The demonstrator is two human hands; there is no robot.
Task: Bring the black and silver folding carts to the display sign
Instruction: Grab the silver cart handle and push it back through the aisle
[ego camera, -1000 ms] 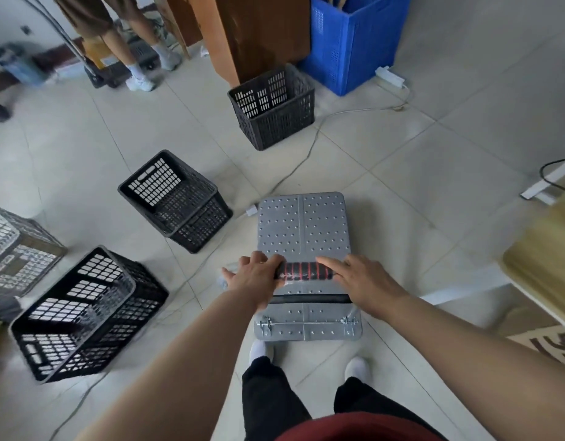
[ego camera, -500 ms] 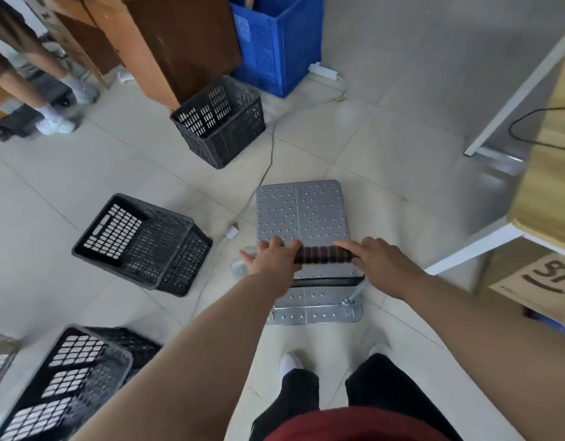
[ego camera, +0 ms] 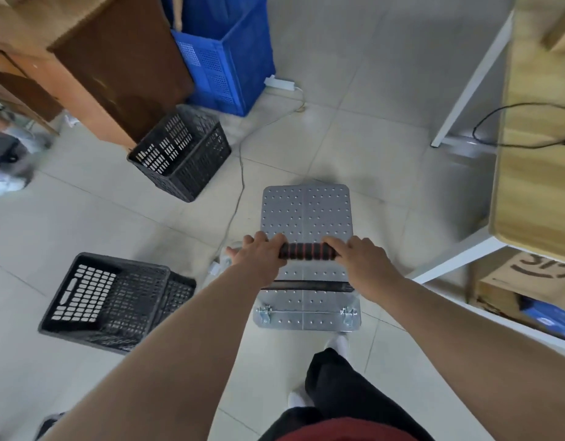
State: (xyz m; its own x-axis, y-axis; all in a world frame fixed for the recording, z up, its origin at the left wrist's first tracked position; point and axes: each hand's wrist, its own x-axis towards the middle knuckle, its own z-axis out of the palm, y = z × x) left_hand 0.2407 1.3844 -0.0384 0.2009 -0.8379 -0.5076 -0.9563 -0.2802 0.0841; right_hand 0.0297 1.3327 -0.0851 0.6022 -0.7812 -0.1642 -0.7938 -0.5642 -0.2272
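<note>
Black plastic crates were seen on the tiled floor (ego camera: pixel 354 148) at the left: one lattice crate (ego camera: pixel 116 302) lay near the left forearm, and a second black crate (ego camera: pixel 182 152) stood farther off, just beside a brown wooden cabinet (ego camera: pixel 116 65). A blue crate (ego camera: pixel 227 55) was set behind it. At the centre, the silver folding cart (ego camera: pixel 305 214) was placed flat on the floor, its perforated deck crossed by a thin cable (ego camera: pixel 240 183) at its left edge. The cart's ribbed black-and-red handle grip (ego camera: pixel 306 251) was clasped at its left end by the left hand (ego camera: pixel 259 254) and at its right end by the right hand (ego camera: pixel 359 259), fingers curled over it. At the right, a white-framed wooden table (ego camera: pixel 535 173) was seen, with a cardboard box (ego camera: pixel 529 278) beneath it.
</note>
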